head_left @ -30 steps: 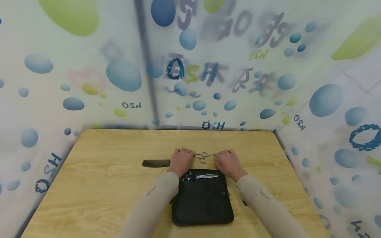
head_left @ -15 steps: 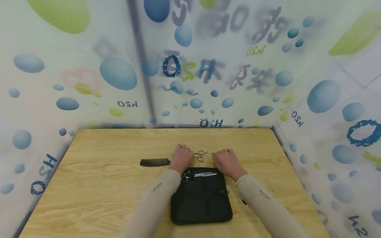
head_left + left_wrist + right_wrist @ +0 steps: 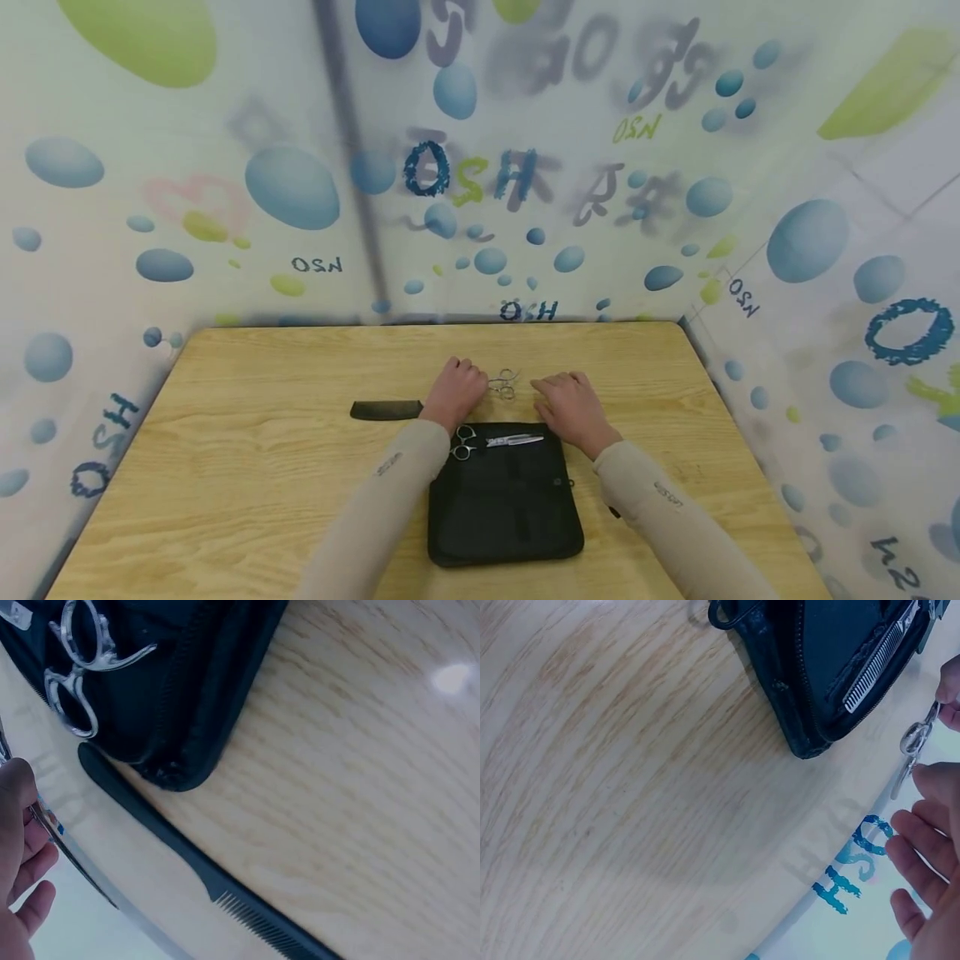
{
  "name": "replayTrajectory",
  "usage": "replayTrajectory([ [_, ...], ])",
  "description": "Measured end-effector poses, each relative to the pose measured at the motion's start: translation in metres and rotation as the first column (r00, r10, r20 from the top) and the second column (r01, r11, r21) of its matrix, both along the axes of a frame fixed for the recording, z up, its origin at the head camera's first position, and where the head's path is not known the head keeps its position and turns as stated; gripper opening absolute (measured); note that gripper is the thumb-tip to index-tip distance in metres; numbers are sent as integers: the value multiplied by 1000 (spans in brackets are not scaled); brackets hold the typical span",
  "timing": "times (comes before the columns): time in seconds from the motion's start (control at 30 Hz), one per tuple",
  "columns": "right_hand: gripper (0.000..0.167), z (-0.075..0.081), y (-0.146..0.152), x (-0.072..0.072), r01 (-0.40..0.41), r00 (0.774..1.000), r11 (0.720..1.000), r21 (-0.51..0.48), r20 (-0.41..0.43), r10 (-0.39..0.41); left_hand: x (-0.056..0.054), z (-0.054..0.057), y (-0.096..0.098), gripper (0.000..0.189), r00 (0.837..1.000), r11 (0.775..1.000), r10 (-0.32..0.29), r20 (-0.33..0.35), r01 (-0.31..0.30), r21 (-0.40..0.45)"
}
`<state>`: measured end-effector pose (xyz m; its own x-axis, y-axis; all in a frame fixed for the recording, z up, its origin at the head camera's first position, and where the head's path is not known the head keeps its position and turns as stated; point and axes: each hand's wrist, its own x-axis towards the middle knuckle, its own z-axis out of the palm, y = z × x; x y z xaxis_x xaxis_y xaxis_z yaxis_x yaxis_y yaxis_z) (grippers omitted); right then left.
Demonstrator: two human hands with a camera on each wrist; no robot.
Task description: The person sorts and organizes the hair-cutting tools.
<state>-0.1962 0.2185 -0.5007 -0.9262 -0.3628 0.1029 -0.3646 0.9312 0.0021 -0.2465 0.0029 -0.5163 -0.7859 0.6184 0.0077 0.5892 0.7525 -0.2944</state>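
While a pale wall (image 3: pixel 480 117) printed with blue and green drops rises behind, a light wooden table (image 3: pixel 247 475) with streaky grain and rounded far corners stretches beneath both forearms. The arms lie in cream sleeves (image 3: pixel 667 508), angled inward from either side of a flat black case (image 3: pixel 506 517), which rests on the wood with rounded lower corners and a zip along its edge. Past the case's far edge, the left hand (image 3: pixel 457 390) pinches the held scissors (image 3: pixel 505 383) between thumb and fingers, a thin blade running out beyond its grip and the looped handles facing the other hand. The right hand (image 3: pixel 573 412) holds nothing, its fingers loosely bent and spread; the head view shows a slight gap between its nearest fingertip and those handles. Left of the case lies a matt black comb (image 3: pixel 386 410), its smooth handle tapering away from fine teeth. Tucked into the case are a pair of bright steel scissors (image 3: pixel 105 661) with oval finger rings and, beside them, silvery thinning shears (image 3: pixel 514 440) with a toothed blade. Across the wall run mirrored letters O and H (image 3: pixel 513 175) with a green 2 between; small dark print on each sleeve is too tiny to read.
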Motion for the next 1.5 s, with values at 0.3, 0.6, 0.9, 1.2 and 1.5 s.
replayTrajectory([
  [0.3,39,10,-4,4,-7,991,1000,-20,-131,5,4,16,-2,12,999,999,-40,-34,42,33],
  [0.6,49,17,-14,10,-41,971,998,-53,-238,27,19,30,-3,13,993,996,-82,-80,85,39],
  [0.9,41,16,-25,16,-51,969,995,-89,-245,28,37,34,-6,8,978,992,-121,-170,124,11],
  [1.2,39,15,-31,19,-62,988,988,-138,-146,41,46,29,-5,9,952,982,-183,-247,189,-1],
  [1.5,35,11,-36,19,-110,984,983,-149,-156,87,54,29,-3,10,930,978,-203,-307,210,-9],
])
